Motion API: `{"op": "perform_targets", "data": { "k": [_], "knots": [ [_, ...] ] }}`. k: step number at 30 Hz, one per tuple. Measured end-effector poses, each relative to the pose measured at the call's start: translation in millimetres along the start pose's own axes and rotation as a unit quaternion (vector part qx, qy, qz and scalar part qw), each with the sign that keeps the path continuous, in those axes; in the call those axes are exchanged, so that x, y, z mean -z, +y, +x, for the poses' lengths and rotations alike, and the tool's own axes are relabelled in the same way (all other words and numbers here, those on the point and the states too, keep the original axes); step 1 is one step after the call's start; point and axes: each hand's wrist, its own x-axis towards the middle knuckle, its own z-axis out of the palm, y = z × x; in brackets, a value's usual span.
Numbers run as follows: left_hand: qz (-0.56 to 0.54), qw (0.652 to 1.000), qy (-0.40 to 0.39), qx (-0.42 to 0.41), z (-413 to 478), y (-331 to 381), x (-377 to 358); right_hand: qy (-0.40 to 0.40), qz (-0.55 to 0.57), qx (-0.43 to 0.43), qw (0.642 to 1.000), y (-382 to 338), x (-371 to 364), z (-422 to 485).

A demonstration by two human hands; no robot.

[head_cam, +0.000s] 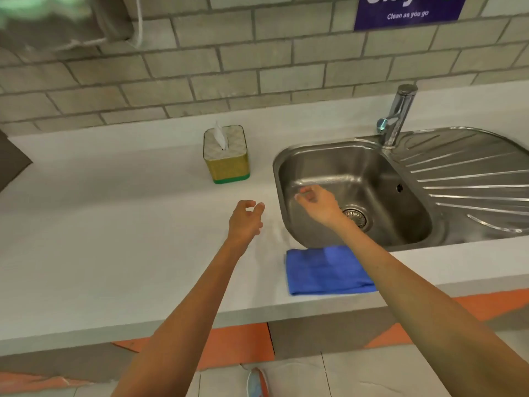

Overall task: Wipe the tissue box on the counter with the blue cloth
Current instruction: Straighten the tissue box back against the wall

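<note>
Blue cloth (329, 269) lies folded at the counter (114, 224) front edge, untouched. Left hand (244, 220) and right hand (317, 203) hover past it, fingers loosely curled, holding nothing. Tissue box (226, 154) stands farther back beside the sink (355, 193), apparently not yet wiped; grab and wipe remain.

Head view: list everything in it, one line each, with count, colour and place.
tissue box: one, yellow-green, back of the counter, left of the sink
cloth: one, blue, folded at the counter's front edge
sink: one, steel, right
tap: one, chrome, behind the sink
counter: one, white
sign: one, purple, tiled wall
left hand: empty, over the counter
right hand: empty, over the sink
</note>
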Motion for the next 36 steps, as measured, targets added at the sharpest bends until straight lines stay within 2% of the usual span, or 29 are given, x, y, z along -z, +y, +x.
{"op": "perform_targets", "data": {
  "k": [8, 13, 16, 21, 31, 36],
  "knots": [
    [-0.175, 0.983, -0.020, 0.055, 82.3, 19.4, 56.3, -0.017, 0.066, 0.012, 0.998, -61.4, -35.6, 75.3],
    [-0.314, 0.940, -0.030, 0.133, 126.7, 27.1, 69.5, -0.025, 0.109, -0.010, 0.994, -83.1, -51.8, 115.8],
    [-0.354, 0.922, -0.014, 0.155, 149.3, 29.1, 71.0, -0.025, 0.117, -0.023, 0.993, -91.0, -58.6, 138.2],
    [-0.325, 0.928, 0.041, 0.177, 179.0, 32.5, 68.9, -0.022, 0.143, -0.045, 0.988, -101.9, -65.0, 177.9],
    [-0.202, 0.968, -0.036, 0.142, 240.0, 28.1, 99.4, -0.012, 0.179, -0.093, 0.979, -114.7, -79.1, 251.4],
    [-0.156, 0.979, -0.024, 0.126, 277.0, 38.0, 114.6, -0.010, 0.196, -0.090, 0.976, -110.8, -89.8, 273.0]
  ]
}}
